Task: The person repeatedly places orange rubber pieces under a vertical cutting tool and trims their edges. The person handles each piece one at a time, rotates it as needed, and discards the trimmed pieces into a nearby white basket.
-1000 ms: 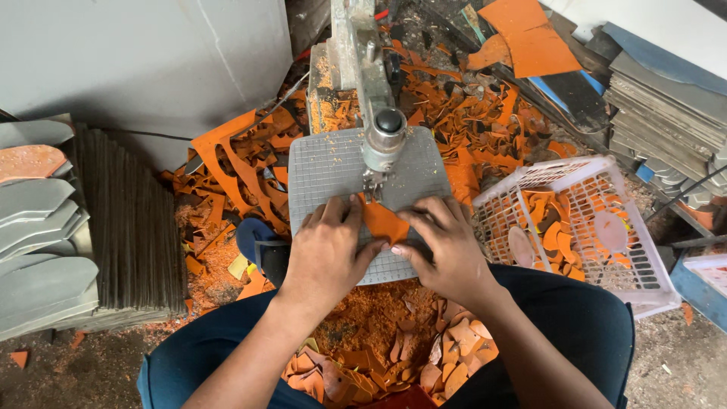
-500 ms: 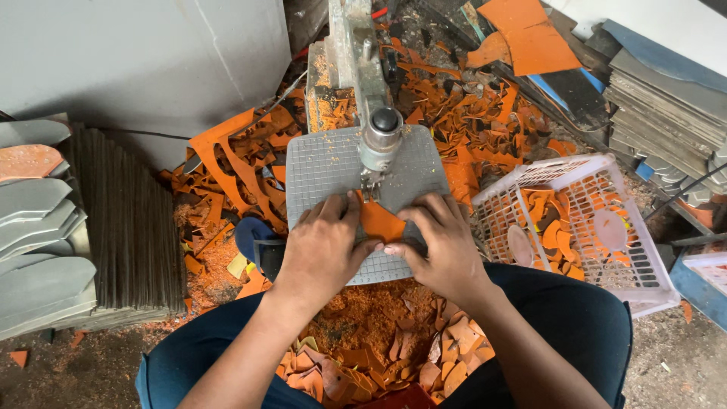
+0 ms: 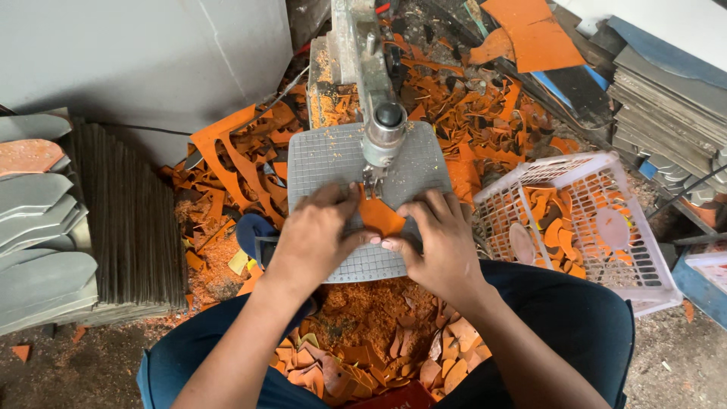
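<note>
Grey gridded worktop (image 3: 326,163) under the saw machine (image 3: 375,91), white basket (image 3: 644,257) just off its right edge. Left hand (image 3: 314,238) and right hand (image 3: 439,242), both pressing flat on an orange piece (image 3: 380,216) near the front edge, beneath the blade.

White plastic basket (image 3: 657,266) of orange offcuts at 3 o'clock | stacked grey sole-shaped sheets (image 3: 34,227) at 9 o'clock, dark ribbed stack (image 3: 129,220) just beside them | grey slabs (image 3: 666,98) piled at 2 o'clock | big orange sheet (image 3: 534,34) at 1 o'clock | orange scraps and sawdust (image 3: 371,333) at 6 o'clock
</note>
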